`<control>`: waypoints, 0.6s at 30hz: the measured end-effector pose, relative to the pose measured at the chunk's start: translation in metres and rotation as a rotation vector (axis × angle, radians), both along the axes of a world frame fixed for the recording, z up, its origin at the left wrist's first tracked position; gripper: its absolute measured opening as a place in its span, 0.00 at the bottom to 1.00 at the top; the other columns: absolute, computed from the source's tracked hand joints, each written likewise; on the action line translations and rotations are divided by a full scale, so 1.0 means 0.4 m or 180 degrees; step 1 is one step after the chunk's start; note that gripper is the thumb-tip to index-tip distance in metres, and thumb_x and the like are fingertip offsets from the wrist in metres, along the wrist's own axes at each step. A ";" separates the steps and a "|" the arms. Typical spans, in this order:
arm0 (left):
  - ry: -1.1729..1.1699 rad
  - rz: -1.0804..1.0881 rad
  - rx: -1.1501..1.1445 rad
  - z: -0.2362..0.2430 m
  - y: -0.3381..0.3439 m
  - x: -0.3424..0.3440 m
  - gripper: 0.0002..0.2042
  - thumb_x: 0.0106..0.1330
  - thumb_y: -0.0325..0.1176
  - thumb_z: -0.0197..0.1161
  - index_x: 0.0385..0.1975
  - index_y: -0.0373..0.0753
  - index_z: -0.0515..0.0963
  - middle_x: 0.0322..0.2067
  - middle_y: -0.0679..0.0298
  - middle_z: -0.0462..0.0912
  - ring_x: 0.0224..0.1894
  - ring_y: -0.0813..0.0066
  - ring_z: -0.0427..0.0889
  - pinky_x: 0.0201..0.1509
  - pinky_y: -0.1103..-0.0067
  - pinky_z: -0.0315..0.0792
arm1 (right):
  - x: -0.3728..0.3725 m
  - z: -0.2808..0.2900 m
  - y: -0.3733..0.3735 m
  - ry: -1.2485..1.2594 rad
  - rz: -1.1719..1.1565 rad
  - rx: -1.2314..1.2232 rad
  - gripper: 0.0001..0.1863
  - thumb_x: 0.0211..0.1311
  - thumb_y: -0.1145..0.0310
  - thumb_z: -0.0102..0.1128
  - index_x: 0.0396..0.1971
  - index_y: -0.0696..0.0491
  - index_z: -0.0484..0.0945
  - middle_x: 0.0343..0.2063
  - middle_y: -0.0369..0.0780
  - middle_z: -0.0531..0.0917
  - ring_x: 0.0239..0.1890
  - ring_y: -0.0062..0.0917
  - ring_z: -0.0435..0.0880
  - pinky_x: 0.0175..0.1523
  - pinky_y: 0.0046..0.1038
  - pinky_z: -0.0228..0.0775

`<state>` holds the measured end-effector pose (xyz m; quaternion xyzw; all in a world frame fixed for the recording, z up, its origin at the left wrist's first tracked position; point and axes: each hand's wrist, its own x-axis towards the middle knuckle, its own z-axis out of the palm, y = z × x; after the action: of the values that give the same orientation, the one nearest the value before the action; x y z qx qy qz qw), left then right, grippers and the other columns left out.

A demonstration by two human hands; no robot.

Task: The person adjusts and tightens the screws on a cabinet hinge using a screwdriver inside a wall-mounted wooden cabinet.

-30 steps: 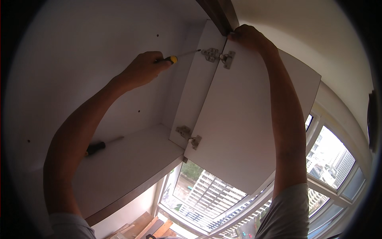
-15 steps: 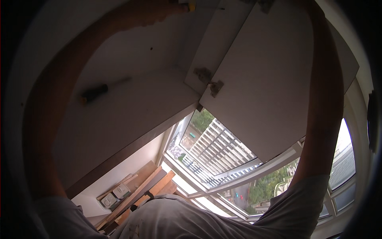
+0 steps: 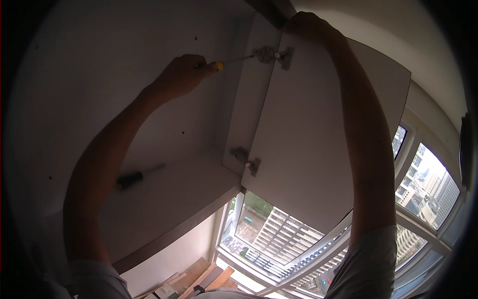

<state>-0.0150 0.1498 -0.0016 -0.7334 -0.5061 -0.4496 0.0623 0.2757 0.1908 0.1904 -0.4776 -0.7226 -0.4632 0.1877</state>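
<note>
My left hand [image 3: 184, 74] is closed around a screwdriver [image 3: 219, 66] with a yellow collar. Its thin shaft points right, and the tip is at or very close to the upper hinge [image 3: 265, 54] on the cabinet's side panel. At the top corner of the pale cabinet door [image 3: 308, 124], my right hand [image 3: 309, 29] is curled over the edge; its fingertips are dark and partly hidden. The door hangs open, joined by the upper hinge and a lower hinge [image 3: 239, 153].
A second screwdriver [image 3: 131, 179], dark-handled, lies on the cabinet floor [image 3: 169, 199] behind my left forearm. Small dark holes dot the back panel [image 3: 164, 30]. Below are windows [image 3: 279, 229] onto buildings, and wood boards [image 3: 214, 279] beside white boxes [image 3: 164, 291].
The view has tilted upward, so the cabinet sits lower in the picture and both hands now show. The screwdriver tip has come closer to the upper hinge.
</note>
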 end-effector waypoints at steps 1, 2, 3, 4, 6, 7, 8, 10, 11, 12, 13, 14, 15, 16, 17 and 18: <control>0.0002 0.0001 0.0017 0.003 0.005 -0.002 0.30 0.73 0.60 0.55 0.34 0.31 0.82 0.24 0.58 0.79 0.28 0.68 0.79 0.32 0.68 0.71 | -0.004 0.002 -0.004 0.0330 -0.0178 -0.0252 0.27 0.69 0.45 0.52 0.48 0.53 0.85 0.45 0.46 0.86 0.52 0.39 0.85 0.56 0.41 0.76; -0.0003 -0.0036 0.0094 0.004 0.012 -0.006 0.29 0.73 0.59 0.55 0.35 0.31 0.82 0.23 0.58 0.79 0.27 0.69 0.79 0.32 0.68 0.71 | -0.004 -0.002 -0.008 0.0331 -0.0173 -0.0242 0.27 0.69 0.45 0.52 0.48 0.53 0.85 0.45 0.46 0.86 0.52 0.39 0.85 0.56 0.41 0.76; -0.0010 -0.0069 0.0167 0.005 0.017 -0.010 0.29 0.73 0.58 0.56 0.36 0.31 0.82 0.23 0.59 0.79 0.26 0.69 0.78 0.32 0.69 0.70 | -0.003 -0.006 -0.012 0.0353 -0.0061 -0.0215 0.28 0.68 0.43 0.53 0.47 0.53 0.85 0.45 0.47 0.86 0.52 0.40 0.85 0.56 0.42 0.76; -0.0009 -0.0069 0.0172 0.011 0.019 -0.010 0.29 0.73 0.58 0.56 0.36 0.31 0.82 0.23 0.59 0.79 0.26 0.69 0.78 0.32 0.69 0.70 | 0.003 -0.005 -0.007 0.0379 0.0040 -0.0189 0.29 0.68 0.41 0.53 0.46 0.53 0.86 0.46 0.47 0.86 0.52 0.40 0.85 0.55 0.42 0.76; -0.0065 -0.0034 -0.0011 0.021 0.020 -0.009 0.24 0.74 0.55 0.56 0.35 0.36 0.82 0.21 0.67 0.73 0.24 0.78 0.71 0.30 0.75 0.64 | 0.005 -0.005 0.006 0.0257 0.0053 -0.0104 0.30 0.68 0.41 0.53 0.46 0.54 0.86 0.46 0.47 0.86 0.51 0.41 0.85 0.55 0.42 0.76; -0.0061 -0.0043 0.0001 0.021 0.025 -0.004 0.24 0.74 0.55 0.56 0.35 0.36 0.82 0.21 0.67 0.73 0.24 0.78 0.71 0.30 0.75 0.64 | 0.008 -0.005 0.006 0.0138 0.0046 -0.0013 0.30 0.68 0.41 0.53 0.46 0.54 0.86 0.46 0.47 0.86 0.50 0.42 0.85 0.55 0.43 0.76; -0.0120 -0.0039 0.0070 0.017 0.032 0.002 0.24 0.74 0.55 0.56 0.35 0.36 0.82 0.21 0.66 0.73 0.24 0.78 0.71 0.30 0.75 0.65 | 0.009 -0.003 0.005 0.0142 0.0038 0.0000 0.30 0.68 0.41 0.53 0.46 0.54 0.86 0.46 0.47 0.86 0.50 0.42 0.85 0.55 0.43 0.76; -0.0171 -0.0030 0.0147 0.014 0.036 0.008 0.25 0.74 0.55 0.56 0.35 0.35 0.82 0.21 0.66 0.73 0.24 0.77 0.71 0.30 0.74 0.65 | 0.015 0.001 0.009 0.0235 -0.0035 -0.0204 0.30 0.69 0.41 0.52 0.48 0.54 0.85 0.48 0.47 0.84 0.52 0.41 0.84 0.56 0.42 0.76; -0.0159 -0.0074 0.0138 0.013 0.036 0.008 0.25 0.74 0.55 0.56 0.35 0.35 0.82 0.20 0.66 0.73 0.24 0.77 0.71 0.29 0.74 0.65 | 0.018 0.004 0.016 0.0242 -0.0031 -0.0195 0.30 0.69 0.41 0.52 0.48 0.54 0.85 0.48 0.47 0.84 0.52 0.41 0.84 0.56 0.42 0.76; -0.0146 -0.0119 0.0129 0.014 0.035 0.008 0.25 0.74 0.56 0.56 0.36 0.35 0.82 0.20 0.66 0.73 0.24 0.77 0.71 0.29 0.74 0.64 | 0.021 0.006 0.023 0.0177 0.0043 -0.0120 0.30 0.70 0.41 0.52 0.49 0.54 0.85 0.49 0.46 0.84 0.53 0.41 0.84 0.56 0.42 0.76; -0.0141 -0.0123 0.0128 0.015 0.026 0.013 0.25 0.74 0.56 0.56 0.36 0.35 0.82 0.20 0.66 0.73 0.24 0.77 0.71 0.29 0.74 0.64 | 0.017 0.001 0.019 0.0109 0.0111 -0.0055 0.30 0.70 0.42 0.52 0.49 0.55 0.84 0.50 0.46 0.83 0.53 0.40 0.84 0.56 0.42 0.75; -0.0110 -0.0054 0.0031 0.017 0.014 0.019 0.25 0.74 0.56 0.55 0.36 0.34 0.82 0.20 0.65 0.73 0.23 0.77 0.71 0.28 0.74 0.64 | 0.016 -0.003 0.013 0.0113 0.0106 -0.0056 0.30 0.70 0.42 0.52 0.49 0.55 0.84 0.50 0.46 0.83 0.53 0.40 0.84 0.56 0.42 0.75; -0.0078 0.0015 -0.0066 0.020 0.007 0.024 0.26 0.74 0.56 0.55 0.36 0.34 0.82 0.20 0.65 0.73 0.23 0.76 0.71 0.28 0.73 0.65 | 0.015 -0.006 0.006 0.0178 0.0084 -0.0106 0.30 0.70 0.42 0.52 0.49 0.55 0.84 0.49 0.46 0.83 0.53 0.40 0.84 0.57 0.42 0.75; -0.0074 0.0013 -0.0062 0.020 0.011 0.023 0.26 0.74 0.56 0.55 0.36 0.34 0.82 0.20 0.65 0.73 0.23 0.76 0.71 0.28 0.73 0.65 | 0.015 -0.007 0.001 0.0243 0.0066 -0.0152 0.30 0.70 0.42 0.52 0.49 0.55 0.84 0.49 0.47 0.84 0.53 0.40 0.84 0.57 0.42 0.75; -0.0008 0.0012 0.0001 0.018 0.020 0.019 0.26 0.75 0.56 0.54 0.36 0.34 0.82 0.20 0.65 0.74 0.23 0.76 0.71 0.28 0.73 0.65 | 0.019 -0.003 0.005 0.0247 0.0064 -0.0148 0.30 0.70 0.42 0.52 0.49 0.55 0.84 0.49 0.47 0.84 0.53 0.40 0.84 0.57 0.42 0.75; 0.0058 0.0010 0.0064 0.017 0.026 0.017 0.27 0.75 0.56 0.54 0.36 0.33 0.82 0.20 0.65 0.74 0.22 0.76 0.72 0.28 0.73 0.64 | 0.019 -0.001 0.006 0.0230 0.0079 -0.0124 0.31 0.68 0.42 0.55 0.51 0.55 0.83 0.49 0.47 0.85 0.53 0.41 0.85 0.57 0.43 0.76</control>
<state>-0.0081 0.1604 0.0053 -0.7359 -0.5022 -0.4479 0.0751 0.2831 0.1933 0.1899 -0.4886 -0.7301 -0.4291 0.2100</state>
